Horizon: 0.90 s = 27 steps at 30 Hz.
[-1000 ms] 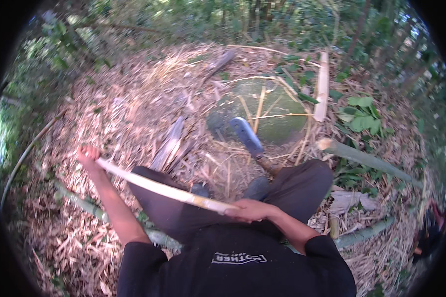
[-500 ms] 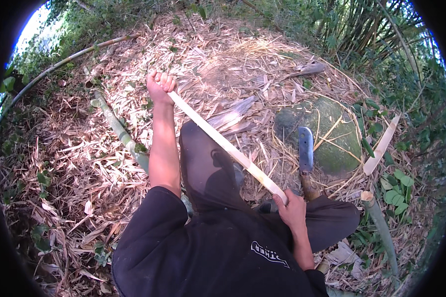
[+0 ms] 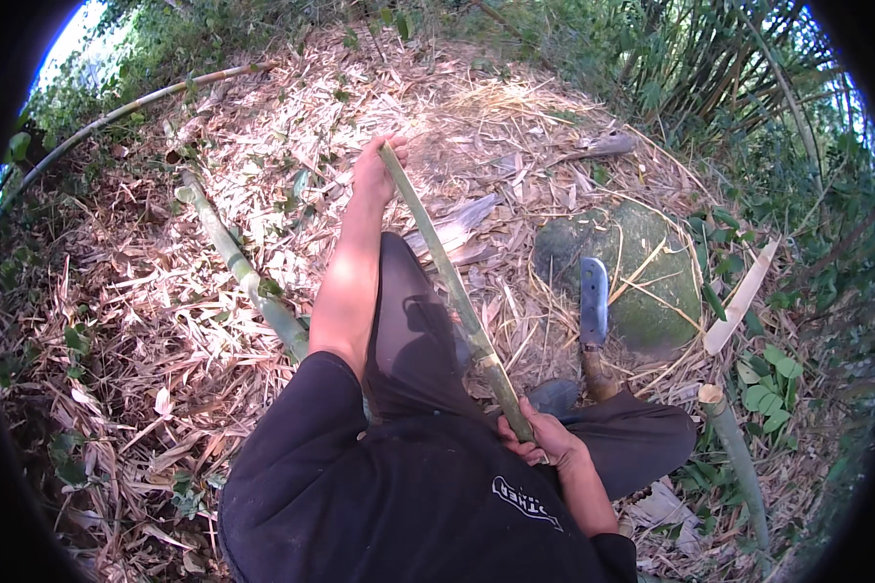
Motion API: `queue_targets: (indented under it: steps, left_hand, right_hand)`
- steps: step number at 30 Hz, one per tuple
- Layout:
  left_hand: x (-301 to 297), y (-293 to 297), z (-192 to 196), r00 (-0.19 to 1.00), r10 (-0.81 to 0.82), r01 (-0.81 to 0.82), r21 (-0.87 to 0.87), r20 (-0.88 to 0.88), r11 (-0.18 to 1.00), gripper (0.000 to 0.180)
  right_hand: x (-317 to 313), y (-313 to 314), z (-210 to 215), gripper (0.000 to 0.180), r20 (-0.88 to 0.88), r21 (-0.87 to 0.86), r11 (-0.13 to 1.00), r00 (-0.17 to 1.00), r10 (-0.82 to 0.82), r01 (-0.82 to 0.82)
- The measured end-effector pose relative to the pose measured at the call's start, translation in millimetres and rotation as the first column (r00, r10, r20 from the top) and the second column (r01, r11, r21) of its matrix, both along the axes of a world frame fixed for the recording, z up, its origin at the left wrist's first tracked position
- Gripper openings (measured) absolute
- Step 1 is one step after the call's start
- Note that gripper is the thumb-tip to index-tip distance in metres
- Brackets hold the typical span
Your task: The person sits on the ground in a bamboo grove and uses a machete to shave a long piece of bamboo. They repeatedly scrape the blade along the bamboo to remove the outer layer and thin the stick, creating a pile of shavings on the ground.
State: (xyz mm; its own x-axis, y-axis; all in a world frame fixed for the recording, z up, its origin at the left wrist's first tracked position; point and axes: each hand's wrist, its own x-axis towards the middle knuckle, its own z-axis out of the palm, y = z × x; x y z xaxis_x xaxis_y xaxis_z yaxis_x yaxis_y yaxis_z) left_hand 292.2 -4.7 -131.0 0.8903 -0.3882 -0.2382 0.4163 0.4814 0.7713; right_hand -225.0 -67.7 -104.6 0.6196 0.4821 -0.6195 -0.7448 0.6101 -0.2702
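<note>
I hold a long split bamboo strip (image 3: 454, 291) across my lap, greenish side up. My left hand (image 3: 374, 173) grips its far end, out over the leaf litter. My right hand (image 3: 544, 439) is closed around its near end, close to my knee. A machete (image 3: 593, 325) with a broad dark blade and a wooden handle lies on the ground just right of the strip, its blade resting against a mossy round stone (image 3: 642, 277). Neither hand touches the machete.
Dry bamboo leaves cover the ground. A green bamboo pole (image 3: 248, 277) lies to my left, a thin curved stem (image 3: 126, 107) at far left. A cut bamboo stump piece (image 3: 734, 452) and a pale bamboo sliver (image 3: 744, 296) lie on the right. Bamboo clumps stand behind.
The strip has swung from lying crosswise at my left to pointing away from me. My left hand moved up and right with its far end. The view has shifted left.
</note>
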Motion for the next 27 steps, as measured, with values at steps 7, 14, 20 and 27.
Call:
queue_targets:
  steps: [7,14,20,27]
  left_hand:
    - [5.6,0.9,-51.2,0.997,0.034,-0.033,0.015,-0.068,0.999,0.027]
    - [9.2,3.6,-49.2,0.999,0.026,-0.021,0.152,-0.033,0.988,0.028]
    - [8.8,0.8,-50.8,0.998,0.045,-0.052,0.282,0.032,0.958,0.029]
    - [-0.7,-1.9,-42.6,0.991,0.01,-0.062,0.384,0.134,0.921,0.027]
  right_hand:
    - [5.8,6.2,-6.1,0.065,-0.031,-0.038,0.999,0.999,-0.007,0.006]
    - [8.6,7.3,-6.7,0.064,-0.034,-0.121,0.991,0.997,-0.068,0.063]
    - [11.6,11.5,-33.0,0.055,0.1,-0.426,0.902,0.995,-0.028,0.068]
    - [14.2,16.3,-39.8,0.053,0.039,-0.567,0.822,0.999,-0.035,0.051]
